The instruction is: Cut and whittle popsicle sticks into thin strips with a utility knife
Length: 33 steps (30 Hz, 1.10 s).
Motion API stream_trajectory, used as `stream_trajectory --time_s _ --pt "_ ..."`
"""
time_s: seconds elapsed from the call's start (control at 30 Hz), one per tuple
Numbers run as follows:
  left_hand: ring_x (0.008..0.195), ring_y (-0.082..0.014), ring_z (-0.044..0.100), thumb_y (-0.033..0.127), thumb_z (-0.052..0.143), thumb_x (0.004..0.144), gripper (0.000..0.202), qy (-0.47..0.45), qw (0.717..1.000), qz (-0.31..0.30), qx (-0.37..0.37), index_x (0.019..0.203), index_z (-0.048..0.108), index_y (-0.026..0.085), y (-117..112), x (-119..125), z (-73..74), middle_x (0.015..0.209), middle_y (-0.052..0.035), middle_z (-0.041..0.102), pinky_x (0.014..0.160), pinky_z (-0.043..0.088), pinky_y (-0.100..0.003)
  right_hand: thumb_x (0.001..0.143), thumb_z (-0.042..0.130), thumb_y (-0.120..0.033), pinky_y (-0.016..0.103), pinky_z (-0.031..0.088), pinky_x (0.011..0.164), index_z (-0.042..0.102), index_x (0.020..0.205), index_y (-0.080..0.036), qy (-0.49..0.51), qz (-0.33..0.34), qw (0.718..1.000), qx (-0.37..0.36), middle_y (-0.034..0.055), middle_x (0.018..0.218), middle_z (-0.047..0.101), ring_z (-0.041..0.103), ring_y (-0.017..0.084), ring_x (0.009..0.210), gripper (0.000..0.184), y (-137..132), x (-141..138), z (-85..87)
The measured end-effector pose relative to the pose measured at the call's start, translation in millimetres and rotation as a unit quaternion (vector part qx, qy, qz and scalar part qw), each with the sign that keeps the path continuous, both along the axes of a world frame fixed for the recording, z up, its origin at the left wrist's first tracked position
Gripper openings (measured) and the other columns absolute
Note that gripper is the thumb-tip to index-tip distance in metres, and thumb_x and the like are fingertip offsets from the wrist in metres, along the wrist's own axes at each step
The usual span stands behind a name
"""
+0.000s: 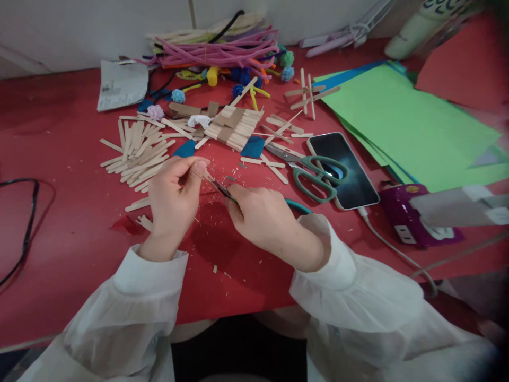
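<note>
My left hand is closed in a pinch on a small wooden stick piece above the red table. My right hand is wrapped round a tool with a teal handle; its dark metal tip meets the stick piece. Fine wood shavings lie scattered under both hands. A heap of loose craft sticks lies just beyond my left hand. A panel of glued sticks sits further back in the middle.
Green-handled scissors overlap a phone on the right. Green and blue paper sheets lie far right, a purple device with a cable nearer. Pipe cleaners and pompoms are piled at the back. A black cable loops at the left.
</note>
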<state>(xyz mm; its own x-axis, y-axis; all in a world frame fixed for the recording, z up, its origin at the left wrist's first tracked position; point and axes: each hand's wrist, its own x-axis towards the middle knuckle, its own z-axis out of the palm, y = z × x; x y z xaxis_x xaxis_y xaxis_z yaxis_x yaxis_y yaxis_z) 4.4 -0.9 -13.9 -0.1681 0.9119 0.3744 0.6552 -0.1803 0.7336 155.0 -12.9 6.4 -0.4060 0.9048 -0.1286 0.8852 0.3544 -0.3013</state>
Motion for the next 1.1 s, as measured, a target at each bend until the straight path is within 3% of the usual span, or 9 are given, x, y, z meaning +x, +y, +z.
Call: stream_trajectory --time_s 0.37,0.73,0.9,1.1 --pt "0.07 -0.0154 0.064 0.036 0.053 0.087 0.02 0.008 1.0 -0.005 0.01 0.083 0.069 0.026 -0.8 0.7 -0.4 0.078 -0.0002 0.07 0.067 0.05 -0.028 0.089 0.037 -0.021 0.03 0.015 0.048 0.06 0.092 -0.015 0.015 0.002 0.998 0.054 0.0066 0.069 0.068 0.055 0.017 0.052 0.024 -1.4 1.9 -1.1" --pt "0.071 -0.0155 0.063 0.034 0.052 0.089 0.02 0.036 0.999 -0.02 0.027 0.084 0.068 0.026 -2.1 2.3 2.0 0.076 -0.0002 0.068 0.068 0.049 -0.029 0.088 0.037 -0.018 0.03 0.016 0.047 0.059 0.091 -0.015 -0.015 0.008 0.999 0.049 0.0077 0.071 0.068 0.056 0.018 0.053 0.022 -1.3 0.7 -1.2" --pt "0.07 -0.016 0.062 0.034 0.051 0.089 0.02 0.042 0.999 -0.026 0.024 0.082 0.068 0.026 -3.2 4.6 4.4 0.074 -0.0002 0.067 0.067 0.048 -0.03 0.088 0.038 -0.019 0.029 0.019 0.048 0.06 0.09 -0.015 0.001 -0.002 1.0 0.006 0.0081 0.07 0.067 0.055 0.018 0.054 0.022 -0.5 -0.4 1.5" --pt "0.07 -0.0161 0.062 0.036 0.05 0.09 0.022 0.041 0.999 -0.027 0.022 0.083 0.068 0.026 -2.9 3.9 2.6 0.074 -0.0004 0.066 0.067 0.048 -0.03 0.089 0.042 -0.019 0.027 0.025 0.05 0.06 0.082 -0.013 0.103 -0.025 0.992 -0.073 0.0046 0.065 0.062 0.05 0.013 0.053 0.02 5.2 -0.1 6.0"
